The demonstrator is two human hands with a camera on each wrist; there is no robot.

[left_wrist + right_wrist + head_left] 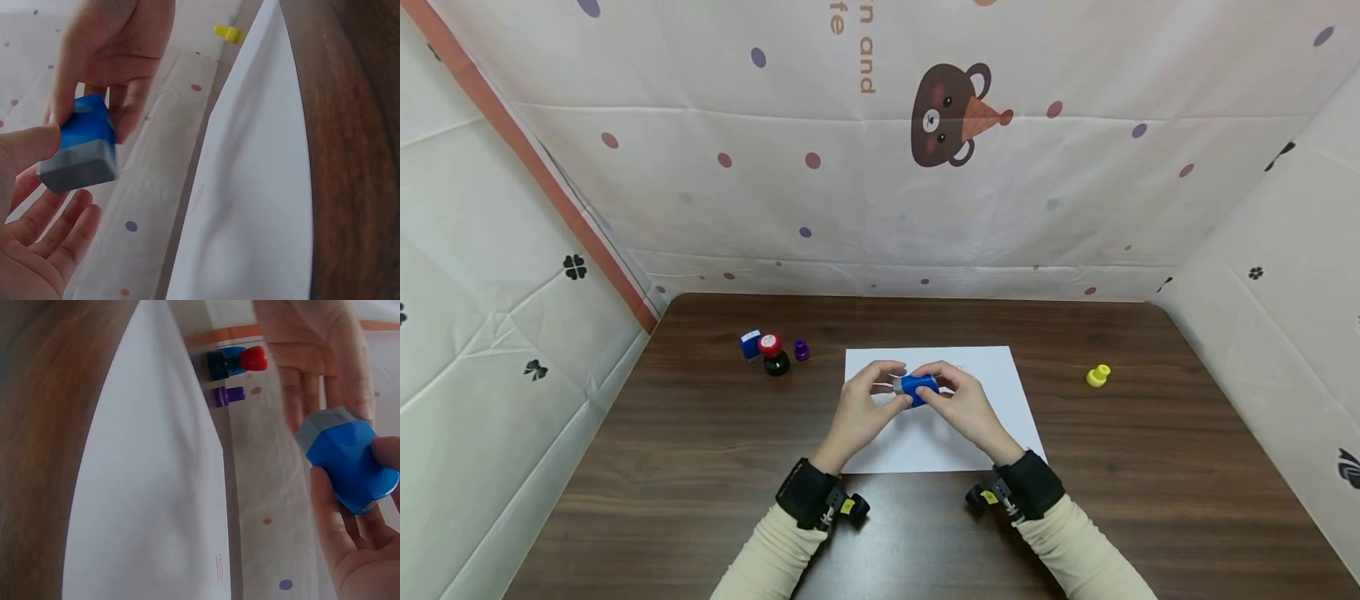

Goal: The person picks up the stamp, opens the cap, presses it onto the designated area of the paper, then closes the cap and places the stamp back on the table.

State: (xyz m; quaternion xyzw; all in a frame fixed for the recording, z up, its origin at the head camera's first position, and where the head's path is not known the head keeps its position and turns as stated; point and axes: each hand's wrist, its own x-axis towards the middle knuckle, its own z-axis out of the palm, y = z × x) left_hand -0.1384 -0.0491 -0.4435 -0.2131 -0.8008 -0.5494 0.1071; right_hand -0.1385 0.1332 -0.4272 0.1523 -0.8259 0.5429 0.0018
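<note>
Over the white paper (pixel 947 442), both hands hold one blue faceted block with a grey end (pixel 920 387), which looks like a stamp. My right hand (pixel 966 408) grips the blue body between thumb and fingers; the right wrist view shows this blue stamp (pixel 350 465) closely. From the other side, my left hand (pixel 861 412) pinches near the grey end, its thumb (pixel 31 147) at the edge and its other fingers spread below. The grey end faces left, towards the left hand. What lies on its underside cannot be seen.
Left of the paper stand a red-topped black stamp (pixel 775 357), a blue piece with a white label (pixel 750 344) and a small purple stamp (pixel 802 350). A small yellow stamp (pixel 1098 376) lies to the right. A faint red print (pixel 219 567) marks the paper.
</note>
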